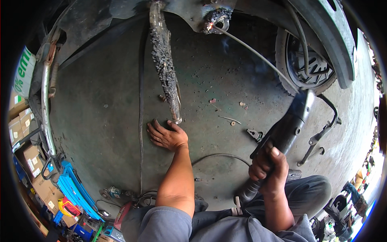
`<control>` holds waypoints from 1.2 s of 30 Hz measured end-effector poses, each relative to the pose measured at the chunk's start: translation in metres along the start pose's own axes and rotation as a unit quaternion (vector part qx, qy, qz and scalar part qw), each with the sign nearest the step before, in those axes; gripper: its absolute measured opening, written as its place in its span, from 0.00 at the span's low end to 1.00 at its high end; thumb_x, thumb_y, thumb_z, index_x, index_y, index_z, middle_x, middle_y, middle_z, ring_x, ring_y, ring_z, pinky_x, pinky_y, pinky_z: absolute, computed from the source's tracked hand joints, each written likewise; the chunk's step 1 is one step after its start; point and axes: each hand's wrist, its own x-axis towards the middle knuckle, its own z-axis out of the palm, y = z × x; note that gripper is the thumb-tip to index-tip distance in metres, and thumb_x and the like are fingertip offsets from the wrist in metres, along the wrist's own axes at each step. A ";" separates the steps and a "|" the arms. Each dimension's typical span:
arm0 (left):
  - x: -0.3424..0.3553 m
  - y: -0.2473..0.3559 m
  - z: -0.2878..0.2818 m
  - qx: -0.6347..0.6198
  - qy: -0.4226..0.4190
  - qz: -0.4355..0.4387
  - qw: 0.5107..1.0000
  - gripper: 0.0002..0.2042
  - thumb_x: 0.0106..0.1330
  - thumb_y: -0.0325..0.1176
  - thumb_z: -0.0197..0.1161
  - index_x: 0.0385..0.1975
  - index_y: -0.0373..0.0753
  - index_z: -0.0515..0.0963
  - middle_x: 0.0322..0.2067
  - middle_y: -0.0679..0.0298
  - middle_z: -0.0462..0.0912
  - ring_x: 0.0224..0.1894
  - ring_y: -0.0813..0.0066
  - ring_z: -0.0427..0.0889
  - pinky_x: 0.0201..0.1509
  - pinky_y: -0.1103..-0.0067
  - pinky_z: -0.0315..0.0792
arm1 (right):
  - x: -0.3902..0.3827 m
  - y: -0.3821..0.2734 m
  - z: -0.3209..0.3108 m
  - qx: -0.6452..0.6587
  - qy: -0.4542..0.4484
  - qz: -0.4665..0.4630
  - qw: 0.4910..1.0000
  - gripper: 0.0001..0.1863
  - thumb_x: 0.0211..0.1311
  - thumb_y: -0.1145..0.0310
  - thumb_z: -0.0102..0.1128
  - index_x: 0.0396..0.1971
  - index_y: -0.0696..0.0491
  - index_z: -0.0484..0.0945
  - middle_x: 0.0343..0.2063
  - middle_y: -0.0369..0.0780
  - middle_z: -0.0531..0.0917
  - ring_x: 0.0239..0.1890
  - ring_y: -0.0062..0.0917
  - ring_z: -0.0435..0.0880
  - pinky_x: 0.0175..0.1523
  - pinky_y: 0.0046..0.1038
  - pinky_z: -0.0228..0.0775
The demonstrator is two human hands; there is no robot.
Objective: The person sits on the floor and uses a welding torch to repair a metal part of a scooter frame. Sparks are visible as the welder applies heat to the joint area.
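Observation:
My right hand point(269, 167) is wrapped round the black handle of a welding electrode holder point(287, 125) at the right. A long thin welding rod point(258, 53) runs from its jaws up and left. The rod's tip meets a blackened, crusted metal lug point(222, 20) with a round hole, where a small orange spot glows. My left hand point(171, 136) lies with fingers spread, palm down on the floor. Right by its thumb is the lower end of a soot-crusted metal bar point(163, 66) that hangs from the frame above; whether they touch I cannot tell.
Pliers point(254, 135), a washer point(233, 123) and dark crumbs are scattered on the floor. A wheel point(308, 66) and a bent black bar point(322, 133) stand to the right. A cable point(141, 101) crosses on the left, with an angle grinder point(115, 192) and cardboard boxes point(34, 157) beyond.

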 end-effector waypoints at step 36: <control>0.002 0.008 -0.010 -0.019 -0.015 -0.022 0.999 0.28 0.66 0.44 0.52 0.66 0.43 0.62 0.71 0.55 0.58 0.74 0.55 0.53 0.74 0.53 0.46 | 0.007 0.019 0.009 -0.424 0.069 -0.404 0.808 0.08 0.66 0.75 0.61 0.31 0.58 0.70 0.16 0.30 0.71 0.16 0.12 0.67 0.21 0.19 0.58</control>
